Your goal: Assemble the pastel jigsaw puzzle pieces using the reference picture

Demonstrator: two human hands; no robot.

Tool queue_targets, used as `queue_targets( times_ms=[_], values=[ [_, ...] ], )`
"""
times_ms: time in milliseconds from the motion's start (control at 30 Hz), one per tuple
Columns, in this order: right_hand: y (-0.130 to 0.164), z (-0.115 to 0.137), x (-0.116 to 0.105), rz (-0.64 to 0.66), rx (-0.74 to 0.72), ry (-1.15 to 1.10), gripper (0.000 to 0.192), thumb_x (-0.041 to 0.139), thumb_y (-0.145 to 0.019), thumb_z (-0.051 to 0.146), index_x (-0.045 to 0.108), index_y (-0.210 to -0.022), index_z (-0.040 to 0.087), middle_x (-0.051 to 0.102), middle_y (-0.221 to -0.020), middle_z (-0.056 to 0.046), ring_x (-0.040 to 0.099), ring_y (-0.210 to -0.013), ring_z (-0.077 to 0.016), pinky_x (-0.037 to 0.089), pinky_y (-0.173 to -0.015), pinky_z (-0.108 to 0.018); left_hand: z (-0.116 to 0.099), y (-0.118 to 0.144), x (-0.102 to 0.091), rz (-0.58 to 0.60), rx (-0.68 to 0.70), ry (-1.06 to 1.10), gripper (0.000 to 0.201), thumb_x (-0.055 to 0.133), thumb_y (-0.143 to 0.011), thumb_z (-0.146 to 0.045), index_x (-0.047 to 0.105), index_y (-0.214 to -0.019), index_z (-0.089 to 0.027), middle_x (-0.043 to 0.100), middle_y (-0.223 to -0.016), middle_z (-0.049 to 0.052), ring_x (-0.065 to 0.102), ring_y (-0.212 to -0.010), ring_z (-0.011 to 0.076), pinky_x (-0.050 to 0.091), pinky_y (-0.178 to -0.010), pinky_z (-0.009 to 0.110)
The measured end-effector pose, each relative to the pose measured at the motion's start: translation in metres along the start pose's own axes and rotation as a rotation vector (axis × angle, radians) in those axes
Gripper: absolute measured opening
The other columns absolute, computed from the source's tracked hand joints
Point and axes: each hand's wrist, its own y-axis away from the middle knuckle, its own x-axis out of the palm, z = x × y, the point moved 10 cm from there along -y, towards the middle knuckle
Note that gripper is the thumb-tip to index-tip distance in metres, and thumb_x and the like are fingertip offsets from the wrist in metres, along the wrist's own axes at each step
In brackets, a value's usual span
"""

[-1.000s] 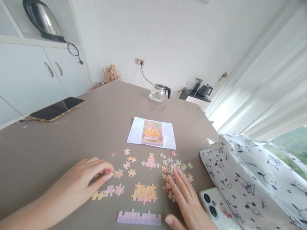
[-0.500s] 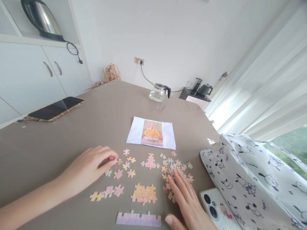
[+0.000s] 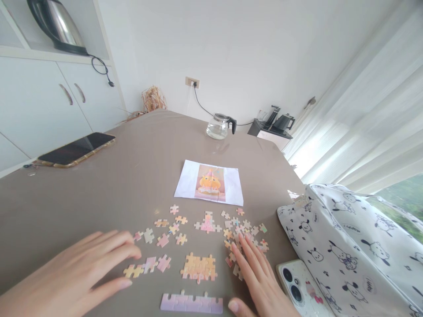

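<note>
My left hand (image 3: 99, 264) is open just above the table, thumb and fingers apart, beside a short joined strip of yellow and pink puzzle pieces (image 3: 133, 270). A pink piece (image 3: 138, 236) shows at its fingertips. My right hand (image 3: 256, 277) lies with fingers stretched over a cluster of loose puzzle pieces (image 3: 246, 224), hiding some. Between the hands are a joined orange block of puzzle pieces (image 3: 198, 266) and a lilac puzzle strip (image 3: 191, 304). Farther up lies a small joined pink section (image 3: 208, 223). Several loose pieces (image 3: 163, 240) lie left of it.
A paper sheet with a cartoon picture (image 3: 211, 182) lies beyond the pieces. A glass pot (image 3: 218, 127) stands at the back, and a dark-screened phone (image 3: 77, 149) lies at left. At right are another phone (image 3: 302, 286) and a white patterned bag (image 3: 350, 246).
My left hand has let go of a yellowish puzzle piece, drawn back toward the lower left and spread its fingers. My right hand has stayed in place.
</note>
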Motion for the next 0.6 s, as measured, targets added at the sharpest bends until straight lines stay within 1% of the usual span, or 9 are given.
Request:
queue_targets(
  times_ms=[100,200,300,400,500,600],
  values=[
    [0.001,-0.001,-0.001,-0.012,0.002,-0.013,0.084,0.056,-0.094,0.050,0.003,-0.157,0.030,0.019,-0.161,-0.006,0.031,-0.143,-0.0357,0.039,-0.111,-0.048,0.001,0.006,0.004,0.046,-0.028,-0.010,0.018,0.050,-0.085,-0.036,0.066,-0.093,-0.035,0.066,-0.101,-0.004,0.059,-0.087,0.0212,0.036,-0.081,0.031],
    [0.001,-0.001,-0.001,-0.014,0.000,-0.018,0.084,0.056,-0.094,0.050,0.003,-0.157,0.030,0.019,-0.161,-0.006,0.030,-0.143,-0.0360,0.041,-0.109,-0.049,0.000,0.003,0.010,0.136,-0.044,-0.015,0.025,0.040,-0.090,-0.035,0.063,-0.084,-0.032,0.063,-0.091,-0.003,0.056,-0.079,0.0195,0.035,-0.076,0.030],
    [0.002,-0.001,0.000,-0.022,-0.002,-0.020,0.083,0.056,-0.094,0.049,0.004,-0.157,0.030,0.020,-0.161,-0.007,0.031,-0.143,-0.0363,0.041,-0.109,-0.050,0.000,0.000,0.013,0.186,-0.060,-0.016,0.029,0.035,-0.092,-0.036,0.061,-0.080,-0.029,0.060,-0.085,-0.003,0.054,-0.077,0.0196,0.035,-0.076,0.030],
    [0.002,-0.001,-0.001,-0.036,-0.003,-0.025,0.083,0.057,-0.094,0.049,0.007,-0.157,0.029,0.021,-0.160,-0.007,0.031,-0.143,-0.0362,0.041,-0.110,-0.049,0.004,0.001,0.016,0.196,-0.074,0.000,0.027,0.035,-0.091,-0.037,0.060,-0.081,-0.029,0.060,-0.087,-0.003,0.054,-0.079,0.0198,0.034,-0.077,0.030],
    [0.002,-0.001,-0.001,-0.050,-0.010,-0.026,0.084,0.057,-0.093,0.049,0.007,-0.157,0.029,0.023,-0.160,-0.008,0.031,-0.143,-0.0361,0.041,-0.109,-0.049,0.011,0.005,0.021,0.189,-0.102,0.035,0.022,0.038,-0.091,-0.038,0.058,-0.085,-0.030,0.063,-0.092,-0.004,0.056,-0.081,0.0195,0.035,-0.080,0.031],
    [0.002,0.000,-0.002,-0.056,-0.015,-0.028,0.083,0.058,-0.093,0.049,0.009,-0.157,0.028,0.024,-0.160,-0.008,0.032,-0.143,-0.0356,0.040,-0.110,-0.048,0.016,0.008,0.024,0.176,-0.121,0.066,0.023,0.037,-0.092,-0.041,0.055,-0.084,-0.030,0.065,-0.093,-0.006,0.058,-0.081,0.0181,0.037,-0.081,0.031]
  ],
)
